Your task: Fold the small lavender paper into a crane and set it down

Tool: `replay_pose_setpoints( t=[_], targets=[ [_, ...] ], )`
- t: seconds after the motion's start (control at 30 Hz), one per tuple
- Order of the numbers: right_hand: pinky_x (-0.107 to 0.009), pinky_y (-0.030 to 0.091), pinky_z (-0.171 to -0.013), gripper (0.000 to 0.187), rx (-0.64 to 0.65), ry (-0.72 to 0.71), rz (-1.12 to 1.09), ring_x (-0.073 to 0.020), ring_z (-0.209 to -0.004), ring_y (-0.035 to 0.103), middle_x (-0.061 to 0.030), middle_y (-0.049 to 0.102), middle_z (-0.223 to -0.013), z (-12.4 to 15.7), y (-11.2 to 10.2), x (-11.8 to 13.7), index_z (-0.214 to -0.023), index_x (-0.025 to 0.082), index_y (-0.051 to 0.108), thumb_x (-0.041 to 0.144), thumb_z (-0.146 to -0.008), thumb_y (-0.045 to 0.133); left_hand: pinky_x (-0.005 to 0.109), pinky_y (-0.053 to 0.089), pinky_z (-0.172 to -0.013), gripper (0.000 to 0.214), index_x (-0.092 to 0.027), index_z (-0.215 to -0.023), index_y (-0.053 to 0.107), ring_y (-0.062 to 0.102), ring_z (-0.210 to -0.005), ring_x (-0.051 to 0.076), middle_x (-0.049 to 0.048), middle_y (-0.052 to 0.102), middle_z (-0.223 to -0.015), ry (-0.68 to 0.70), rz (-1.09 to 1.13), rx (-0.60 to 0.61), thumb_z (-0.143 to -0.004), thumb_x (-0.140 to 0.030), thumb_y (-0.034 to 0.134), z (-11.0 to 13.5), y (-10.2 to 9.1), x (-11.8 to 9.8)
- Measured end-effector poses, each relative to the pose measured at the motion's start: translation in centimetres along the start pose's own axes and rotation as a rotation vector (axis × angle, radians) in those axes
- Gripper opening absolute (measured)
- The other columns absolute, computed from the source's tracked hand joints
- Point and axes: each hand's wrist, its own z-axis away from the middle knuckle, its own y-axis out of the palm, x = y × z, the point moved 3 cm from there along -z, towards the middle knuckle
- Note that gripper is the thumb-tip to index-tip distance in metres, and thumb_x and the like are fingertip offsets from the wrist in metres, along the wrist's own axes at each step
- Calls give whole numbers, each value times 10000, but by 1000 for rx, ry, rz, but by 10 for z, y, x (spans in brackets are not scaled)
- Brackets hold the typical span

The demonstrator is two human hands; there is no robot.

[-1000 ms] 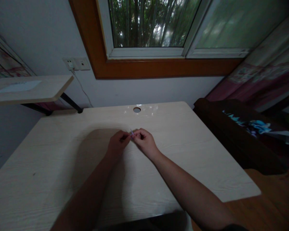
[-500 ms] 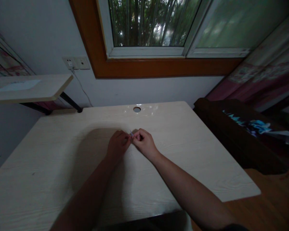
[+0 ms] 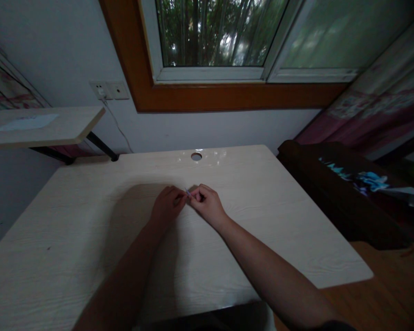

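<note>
A small, thin, pale item (image 3: 187, 192) shows between my fingertips, too small to name. My right hand (image 3: 207, 202) pinches it between thumb and forefinger. From the other side my left hand (image 3: 167, 203) meets it, thumb and forefinger pressed together at the item's edge; whether they also grip it is hidden. Both hands are close together just above or on the light wood-grain desk (image 3: 262, 220), below its round hole (image 3: 196, 156).
At the left, a raised shelf (image 3: 65, 133) on black legs bears a sheet of paper (image 3: 27, 122). A white cable (image 3: 119, 126) hangs from the wall socket (image 3: 109, 90). Right of the desk is a dark wooden piece of furniture (image 3: 331, 193) with blue-patterned things (image 3: 370, 181) on it.
My left hand has shifted very slightly left. The pale item between the fingertips has tilted a little and sits slightly lower. My right hand stays nearly still.
</note>
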Motion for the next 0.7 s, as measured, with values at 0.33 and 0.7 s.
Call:
replay_pose_setpoints(
  t=[0.33,0.7],
  targets=[
    [-250,401,-621,37,20,-37,1,-135,-658,513,14,522,-692,-1,-1,2,-842,211,696,202,-824,664,330,514,-800,83,-195,-844,644,617,-821,186,49,668,-820,51,-79,-42,-894,-191,578,2,-1,-2],
    [-252,375,-602,112,-32,-18,71,-127,-624,493,26,494,-661,2,2,9,-728,200,628,233,-830,656,319,504,-767,73,-197,-788,605,593,-781,182,33,641,-763,80,-106,-143,-854,-165,601,3,2,-6]
  ],
)
